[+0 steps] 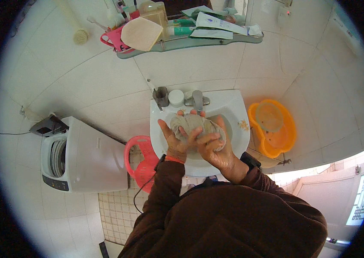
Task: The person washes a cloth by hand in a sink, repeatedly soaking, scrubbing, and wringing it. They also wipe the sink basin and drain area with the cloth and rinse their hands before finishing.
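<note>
Between my two hands is a bunched, wet-looking grey cloth, held over the basin of a white washbasin. My left hand grips its left part, with fingertips showing at the far side of the cloth. My right hand is closed around the right end, the fingers curled over it. Both hands look wet. Just beyond the cloth stands the grey metal tap; whether water runs from it is hidden by the cloth and fingers. Greyish water seems to lie in the basin.
A dark cup and a white round jar stand on the washbasin's back left corner. An orange plastic basin is at the right, a pink plastic stool and washing machine at the left. Above runs a loaded glass shelf.
</note>
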Motion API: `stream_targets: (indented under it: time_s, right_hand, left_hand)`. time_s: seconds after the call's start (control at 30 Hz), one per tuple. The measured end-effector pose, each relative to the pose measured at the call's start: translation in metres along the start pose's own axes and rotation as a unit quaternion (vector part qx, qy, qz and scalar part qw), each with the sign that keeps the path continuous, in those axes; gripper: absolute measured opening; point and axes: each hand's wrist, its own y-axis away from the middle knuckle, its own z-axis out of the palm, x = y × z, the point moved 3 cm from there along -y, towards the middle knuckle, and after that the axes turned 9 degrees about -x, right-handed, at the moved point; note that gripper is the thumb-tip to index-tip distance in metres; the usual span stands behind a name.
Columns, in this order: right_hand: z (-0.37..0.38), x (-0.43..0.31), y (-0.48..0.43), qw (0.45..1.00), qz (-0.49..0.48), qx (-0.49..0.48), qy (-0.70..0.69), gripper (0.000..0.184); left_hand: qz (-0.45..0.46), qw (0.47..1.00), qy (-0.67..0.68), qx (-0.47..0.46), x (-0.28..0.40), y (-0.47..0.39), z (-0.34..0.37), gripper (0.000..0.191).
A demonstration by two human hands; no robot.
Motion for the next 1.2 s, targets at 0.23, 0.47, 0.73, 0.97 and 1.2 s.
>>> stream_targets:
  time_s: [0.23,0.47,0.73,0.97,1.2]
  right_hand:
    - [0.005,-0.006,-0.007,0.992,-0.089,0.069,0.062,0.051]
    - [-0.005,-0.026,0.006,0.921,0.081,0.205,0.320,0.042]
    - [-0.015,-0.052,0.013,0.713,0.148,0.314,0.609,0.033]
    - [-0.045,-0.087,0.032,0.560,0.085,0.371,0.736,0.024]
    - [-0.104,-0.157,0.063,0.371,-0.009,0.438,0.819,0.048]
  left_hand:
    - [-0.007,0.990,0.018,0.141,-0.002,-0.003,0.007,0.035]
    - [-0.126,0.962,-0.143,0.195,0.022,-0.017,0.012,0.029]
    - [-0.257,0.862,-0.396,0.183,0.030,-0.025,0.012,0.031]
    - [-0.251,0.726,-0.627,0.132,0.016,-0.024,-0.021,0.031]
    - [-0.237,0.640,-0.705,0.195,-0.007,0.007,-0.089,0.034]
